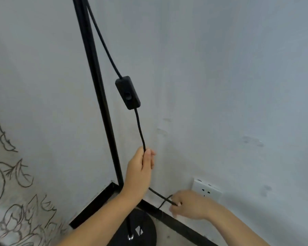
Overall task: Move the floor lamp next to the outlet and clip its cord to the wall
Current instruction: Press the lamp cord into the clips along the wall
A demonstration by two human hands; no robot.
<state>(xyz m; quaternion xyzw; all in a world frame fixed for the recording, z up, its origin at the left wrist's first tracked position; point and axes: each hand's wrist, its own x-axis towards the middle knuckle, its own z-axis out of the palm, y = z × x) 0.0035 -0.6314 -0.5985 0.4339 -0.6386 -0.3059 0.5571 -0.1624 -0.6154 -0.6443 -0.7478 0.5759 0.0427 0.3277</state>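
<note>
from the head camera, your left hand (140,167) is closed around the cord (140,128) a little below the inline switch (127,92), so the cord runs nearly straight up from your fist toward the lamp pole (96,77). below your wrist the same cord reappears and slants down to the right, where your right hand (187,205) pinches it between fingertips and thumb, low on the wall (220,86) just left of the outlet (205,189). i cannot tell whether a clip is under those fingers; they hide the spot. the lamp base (140,228) already stands in the corner, close to the outlet, so the lamp looks placed and the cord work is what remains. the stretch between your two hands is the piece to fix: its long axis goes from upper left to lower right, and your right hand is the nearer one to the outlet and the dark skirting (185,226). the wall right of and above the outlet is bare, giving you room; the pole and the corner crowd your left side.
</note>
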